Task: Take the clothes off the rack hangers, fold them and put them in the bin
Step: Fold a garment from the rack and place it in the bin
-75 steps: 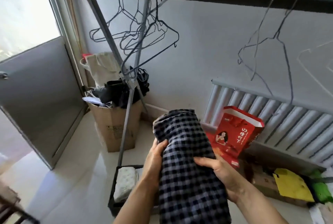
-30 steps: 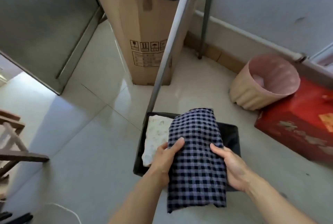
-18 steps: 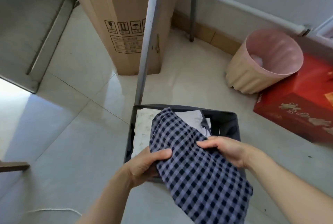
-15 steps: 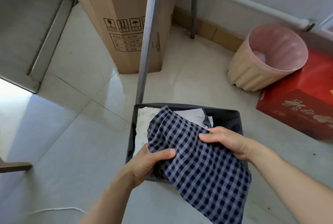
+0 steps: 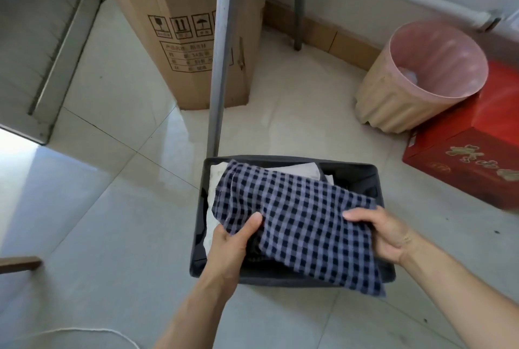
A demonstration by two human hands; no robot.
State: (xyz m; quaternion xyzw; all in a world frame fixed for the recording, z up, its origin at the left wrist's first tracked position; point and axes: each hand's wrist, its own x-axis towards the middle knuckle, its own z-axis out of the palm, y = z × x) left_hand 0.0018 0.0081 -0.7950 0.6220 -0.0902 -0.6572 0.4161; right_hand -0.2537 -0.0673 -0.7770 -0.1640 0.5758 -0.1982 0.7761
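A folded navy-and-lilac checked garment point(image 5: 303, 222) lies across the dark fabric bin point(image 5: 362, 177) on the floor. My left hand point(image 5: 233, 242) pinches its left edge with the thumb on top. My right hand point(image 5: 384, 233) grips its right edge. The garment's near corner hangs over the bin's front rim. Under it, a white folded piece point(image 5: 217, 177) and a pale grey folded piece point(image 5: 297, 170) show inside the bin. The rack's grey leg point(image 5: 220, 56) stands just behind the bin.
A tall cardboard box point(image 5: 179, 28) stands behind the rack leg. A pink-lined waste basket point(image 5: 421, 78) and a red box point(image 5: 471, 152) are at the right. A grey door point(image 5: 36, 39) is at the left, and a second rack leg point(image 5: 299, 3) stands by the wall.
My view dropped from the rack to the floor bin. Both hands carried the checked garment down, turned it sideways and lowered it onto the clothes in the bin.
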